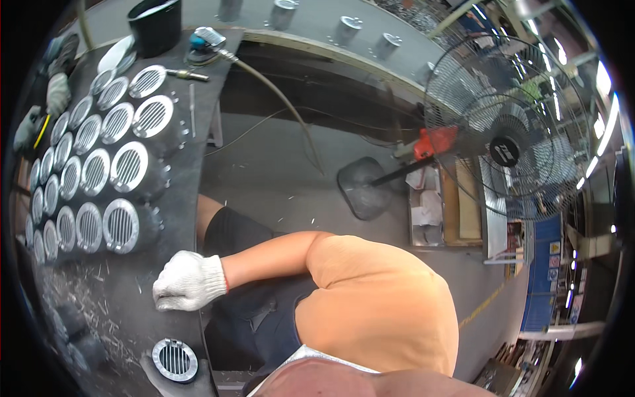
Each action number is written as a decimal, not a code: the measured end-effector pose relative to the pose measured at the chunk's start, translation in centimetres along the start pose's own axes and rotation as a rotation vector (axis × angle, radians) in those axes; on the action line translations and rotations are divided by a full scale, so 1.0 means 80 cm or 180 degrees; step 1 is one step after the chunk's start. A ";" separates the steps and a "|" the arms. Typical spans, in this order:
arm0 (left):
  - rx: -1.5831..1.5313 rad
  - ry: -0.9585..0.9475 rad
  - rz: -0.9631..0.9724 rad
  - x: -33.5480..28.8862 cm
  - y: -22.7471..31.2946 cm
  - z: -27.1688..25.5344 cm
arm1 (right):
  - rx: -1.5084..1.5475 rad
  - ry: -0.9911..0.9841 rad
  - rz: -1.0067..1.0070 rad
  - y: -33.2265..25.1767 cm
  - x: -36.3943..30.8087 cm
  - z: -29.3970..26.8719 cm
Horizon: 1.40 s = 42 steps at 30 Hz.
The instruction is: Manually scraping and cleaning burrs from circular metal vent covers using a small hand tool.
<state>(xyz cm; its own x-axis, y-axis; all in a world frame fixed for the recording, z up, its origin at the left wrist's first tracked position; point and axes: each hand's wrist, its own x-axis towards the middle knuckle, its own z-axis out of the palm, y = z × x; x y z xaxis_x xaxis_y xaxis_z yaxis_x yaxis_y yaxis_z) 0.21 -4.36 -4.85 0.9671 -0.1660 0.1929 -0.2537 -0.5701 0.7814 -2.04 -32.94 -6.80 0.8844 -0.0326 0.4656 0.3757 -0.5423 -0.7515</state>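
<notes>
A dark, flat-topped bench (142, 281) carries slanting rows of round grated metal pieces (121, 226), standing close together with their pale rims uppermost. Towards the far end stand a black bucket (156, 30) and a blue-and-silver power tool (204, 44) with a hose, near a slim metal fitting (188, 75) and a thin strip (192, 110). Shavings (106, 306) litter the near surface beside dark, blurred cylindrical pieces (87, 351).

Grilles (121, 225) left, fan (508, 151) right

From my remote station I see a worktable (180, 225) along the left, grilles in rows on it, a bucket (154, 32) and a sander (200, 47) beyond them. The right hand (189, 281) is below the rows; lower, the left hand (157, 380) holds one grille. The fan stands right of the table, a box (426, 215) beside its base (362, 190); more parts (350, 25) line the top
</notes>
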 end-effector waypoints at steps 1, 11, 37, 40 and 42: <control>-0.0014 -0.0047 0.0018 0.001 0.001 0.005 | -0.0076 -0.0269 0.0286 0.003 0.000 0.000; -0.0238 -0.0498 0.0005 0.006 0.025 0.024 | 0.0049 -0.0602 0.0010 0.010 -0.003 -0.020; 0.0915 -0.0403 0.1421 0.001 0.033 -0.034 | 0.1136 -0.1027 -0.0962 -0.041 0.031 0.015; 0.1055 -0.0507 0.1629 0.003 0.037 -0.032 | 0.0335 -0.1226 -0.1154 -0.058 0.039 0.003; 0.1228 -0.0679 0.1413 0.005 0.038 -0.034 | 0.0604 -0.1418 -0.0735 -0.058 0.047 0.000</control>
<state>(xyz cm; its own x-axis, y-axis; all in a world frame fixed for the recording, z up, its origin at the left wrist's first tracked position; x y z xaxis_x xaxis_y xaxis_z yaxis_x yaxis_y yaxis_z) -0.12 -4.01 -0.79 0.7526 -0.5881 0.2962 -0.6579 -0.6527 0.3757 -0.44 -30.57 -1.54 0.7892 0.4513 0.4165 0.5813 -0.3305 -0.7435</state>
